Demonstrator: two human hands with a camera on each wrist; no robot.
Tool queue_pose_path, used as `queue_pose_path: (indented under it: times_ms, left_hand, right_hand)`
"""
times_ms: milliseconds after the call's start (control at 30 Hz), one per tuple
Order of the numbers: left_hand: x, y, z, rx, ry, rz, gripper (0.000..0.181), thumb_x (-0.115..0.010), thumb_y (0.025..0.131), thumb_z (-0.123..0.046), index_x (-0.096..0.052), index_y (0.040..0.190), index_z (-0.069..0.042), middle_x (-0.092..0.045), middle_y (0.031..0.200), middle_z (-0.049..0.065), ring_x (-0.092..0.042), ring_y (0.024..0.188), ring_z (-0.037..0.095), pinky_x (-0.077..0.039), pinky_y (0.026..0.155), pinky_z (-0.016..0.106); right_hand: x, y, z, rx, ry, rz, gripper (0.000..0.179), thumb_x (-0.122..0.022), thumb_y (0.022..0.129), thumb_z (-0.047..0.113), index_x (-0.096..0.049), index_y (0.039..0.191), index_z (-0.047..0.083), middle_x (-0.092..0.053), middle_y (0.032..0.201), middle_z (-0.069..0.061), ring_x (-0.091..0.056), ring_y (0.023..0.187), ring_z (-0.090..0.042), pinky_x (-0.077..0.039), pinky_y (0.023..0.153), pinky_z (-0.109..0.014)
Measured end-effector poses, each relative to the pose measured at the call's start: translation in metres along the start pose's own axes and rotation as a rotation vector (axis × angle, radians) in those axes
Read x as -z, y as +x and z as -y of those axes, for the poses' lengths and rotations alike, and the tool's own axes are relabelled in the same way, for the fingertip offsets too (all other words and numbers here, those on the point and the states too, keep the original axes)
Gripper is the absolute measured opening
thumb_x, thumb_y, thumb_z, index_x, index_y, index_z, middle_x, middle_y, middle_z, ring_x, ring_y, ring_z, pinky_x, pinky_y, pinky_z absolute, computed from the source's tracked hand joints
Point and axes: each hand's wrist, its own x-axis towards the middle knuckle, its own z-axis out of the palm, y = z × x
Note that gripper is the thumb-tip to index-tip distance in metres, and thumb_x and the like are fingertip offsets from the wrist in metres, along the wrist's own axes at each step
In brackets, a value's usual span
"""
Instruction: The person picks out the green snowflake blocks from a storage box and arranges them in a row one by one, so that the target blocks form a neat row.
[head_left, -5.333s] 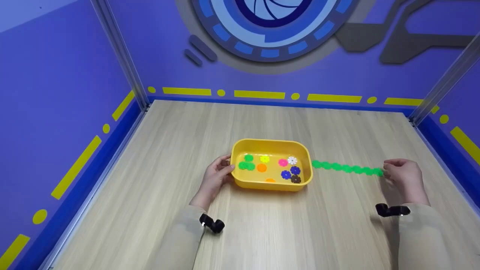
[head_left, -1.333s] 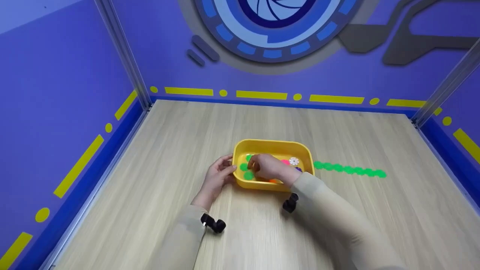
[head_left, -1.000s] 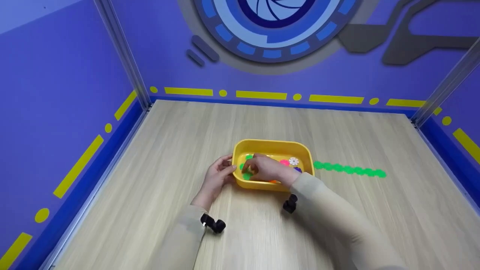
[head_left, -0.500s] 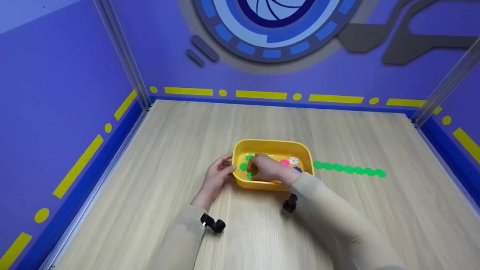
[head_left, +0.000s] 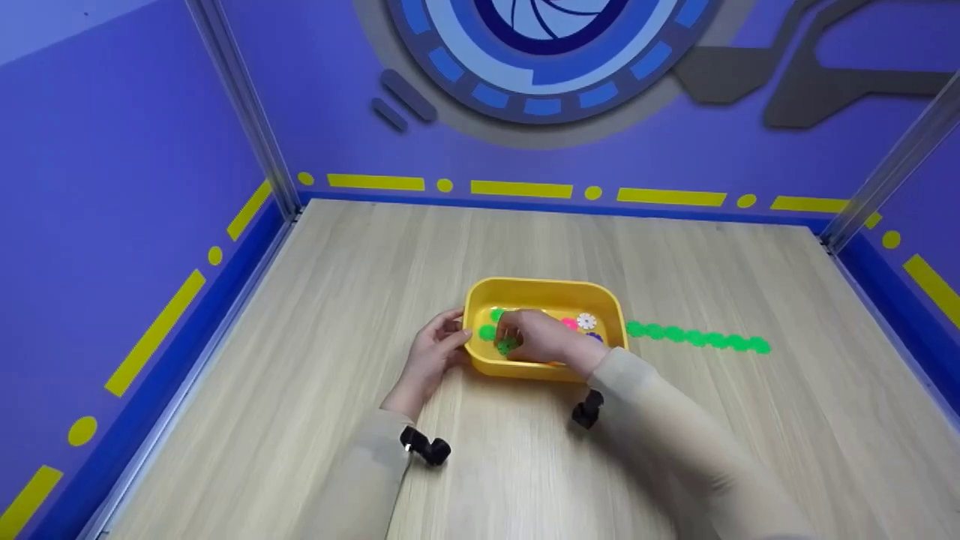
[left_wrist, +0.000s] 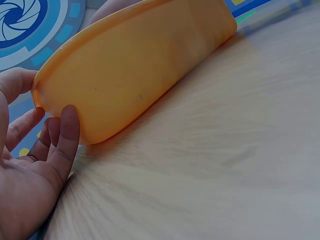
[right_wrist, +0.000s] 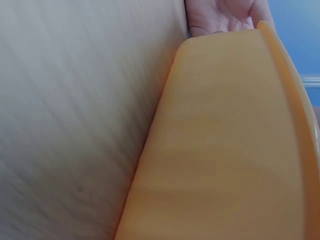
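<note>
A yellow plastic tub (head_left: pixel 547 370) stands on the table, holding several notched snowflake discs. My left hand (head_left: pixel 433 352) holds its left end, thumb at the rim and fingers against the outer wall; the left wrist view shows this grip on the tub (left_wrist: pixel 135 75) up close. Inside the tub, my right hand (head_left: pixel 538 334) pinches a green snowflake disc (head_left: pixel 507 346), which is tilted up at the fingertips. Two more green discs (head_left: pixel 487 332) lie by the left wall. A white disc (head_left: pixel 586 321) and a pink disc (head_left: pixel 570 323) show beyond the right hand, which hides others. In the right wrist view the tub wall hides the fingers.
A straight chain of linked green discs (head_left: pixel 697 337) lies on the table, running right from the tub's right side. Blue panels (head_left: pixel 540 157) with yellow markings wall in the wooden table (head_left: pixel 375 255) at the back and sides.
My right hand has left the right end of the green chain and reached into the tub. There it has picked up a green disc from the floor. My left hand has stayed on the tub.
</note>
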Motion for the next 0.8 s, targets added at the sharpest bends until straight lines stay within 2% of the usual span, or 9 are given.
queue_pose_path:
  times_ms: [167, 567, 800]
  left_hand:
    - [-0.001, 0.000, -0.001, 0.004, 0.000, 0.000, 0.051, -0.065, 0.096, -0.004, -0.052, 0.145, 0.000, -0.057, 0.114, 0.007, -0.061, 0.088, 0.013, -0.057, 0.068, 0.025]
    - [0.000, 0.000, 0.000, -0.002, 0.004, -0.013, 0.050, -0.065, 0.096, -0.003, -0.053, 0.144, 0.000, -0.057, 0.112, 0.008, -0.061, 0.089, 0.014, -0.058, 0.070, 0.025]
    - [0.000, -0.001, 0.000, 0.002, -0.006, -0.012, 0.050, -0.066, 0.096, -0.004, -0.053, 0.144, 0.000, -0.057, 0.114, 0.009, -0.060, 0.090, 0.014, -0.057, 0.071, 0.025]
  right_hand:
    - [0.007, -0.005, -0.006, -0.009, 0.063, -0.012, 0.021, -0.078, 0.086, 0.003, -0.072, 0.106, 0.010, -0.070, 0.098, -0.006, -0.063, 0.088, -0.017, -0.058, 0.087, -0.038]
    - [0.022, -0.024, -0.021, -0.059, 0.199, -0.085, 0.022, -0.078, 0.087, 0.006, -0.075, 0.108, 0.010, -0.074, 0.102, -0.005, -0.069, 0.094, -0.018, -0.060, 0.092, -0.041]
    - [0.029, -0.035, -0.027, -0.065, 0.237, -0.118, 0.022, -0.078, 0.088, 0.005, -0.075, 0.110, 0.009, -0.075, 0.106, -0.007, -0.069, 0.093, -0.018, -0.060, 0.093, -0.041]
